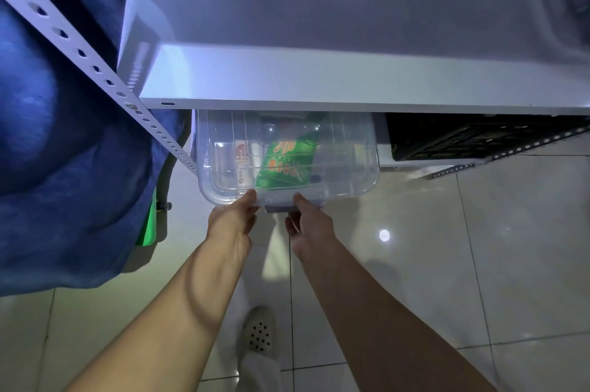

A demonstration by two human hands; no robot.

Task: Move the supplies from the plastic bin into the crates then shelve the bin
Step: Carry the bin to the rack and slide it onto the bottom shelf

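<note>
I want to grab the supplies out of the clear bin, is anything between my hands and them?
Yes. The clear lid covers the bin, with the green packet beneath it. Both the left hand and right hand grip its front edge.

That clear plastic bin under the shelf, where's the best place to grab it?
Probably the front rim of the clear plastic bin, from the open floor side: only that edge juts out beneath the white shelf. The left hand and right hand already meet there.
</note>
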